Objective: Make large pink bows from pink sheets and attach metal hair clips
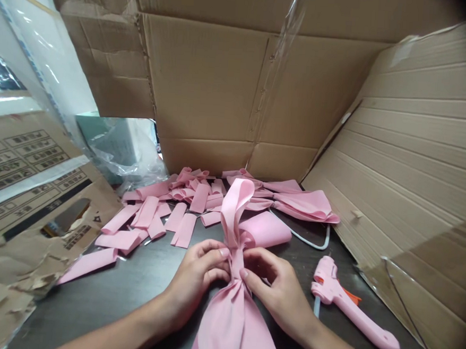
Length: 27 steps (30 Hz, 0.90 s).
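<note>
Pink fabric bow (pixel 242 324), left hand (pixel 198 273) and right hand (pixel 279 286) pinching its middle — both curled, angled inward

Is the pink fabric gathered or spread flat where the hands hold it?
Gathered: between the left hand and right hand, the pink fabric narrows into creases, then fans out below.

Pink fabric bow (pixel 237 265), looped top, cinched middle, flared bottom

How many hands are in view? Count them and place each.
2: the left hand holds the gathered pink fabric at its left side, the right hand at its right. No other hand shows.
</note>
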{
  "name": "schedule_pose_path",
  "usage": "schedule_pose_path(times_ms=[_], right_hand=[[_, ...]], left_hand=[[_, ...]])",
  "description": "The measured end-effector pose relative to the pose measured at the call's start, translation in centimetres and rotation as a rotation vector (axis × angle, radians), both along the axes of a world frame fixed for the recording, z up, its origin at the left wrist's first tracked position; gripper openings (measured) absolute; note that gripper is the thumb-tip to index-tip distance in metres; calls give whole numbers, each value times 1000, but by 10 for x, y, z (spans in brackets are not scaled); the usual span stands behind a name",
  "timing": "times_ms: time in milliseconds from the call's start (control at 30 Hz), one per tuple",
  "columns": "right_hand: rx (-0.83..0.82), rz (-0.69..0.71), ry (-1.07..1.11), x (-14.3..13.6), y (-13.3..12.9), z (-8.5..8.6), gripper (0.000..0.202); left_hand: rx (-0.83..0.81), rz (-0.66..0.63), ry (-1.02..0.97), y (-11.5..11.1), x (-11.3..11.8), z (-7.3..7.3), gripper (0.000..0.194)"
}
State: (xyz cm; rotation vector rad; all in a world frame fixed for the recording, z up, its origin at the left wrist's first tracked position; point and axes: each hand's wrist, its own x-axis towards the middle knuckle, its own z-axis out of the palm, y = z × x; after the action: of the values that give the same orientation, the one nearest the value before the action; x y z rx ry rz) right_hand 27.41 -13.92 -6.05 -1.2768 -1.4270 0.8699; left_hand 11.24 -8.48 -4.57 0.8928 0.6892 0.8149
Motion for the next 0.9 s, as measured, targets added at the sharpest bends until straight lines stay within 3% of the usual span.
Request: schedule_pose_path(times_ms=[233,367,567,767,900], right_hand=[[-89,42,134,1,2,0,19],[-133,68,220,-1,2,1,22],[-151,75,268,-3,3,3,22],[-139,169,226,-4,-1,5,24],[-149,113,119,-6,-1,2,33]], left_hand=[[112,49,209,-5,3,6,38],[187,116,271,-7,5,7,28],[275,100,287,-6,3,3,29],[388,170,424,-8,2,3,26],[469,156,480,-13,3,3,23]])
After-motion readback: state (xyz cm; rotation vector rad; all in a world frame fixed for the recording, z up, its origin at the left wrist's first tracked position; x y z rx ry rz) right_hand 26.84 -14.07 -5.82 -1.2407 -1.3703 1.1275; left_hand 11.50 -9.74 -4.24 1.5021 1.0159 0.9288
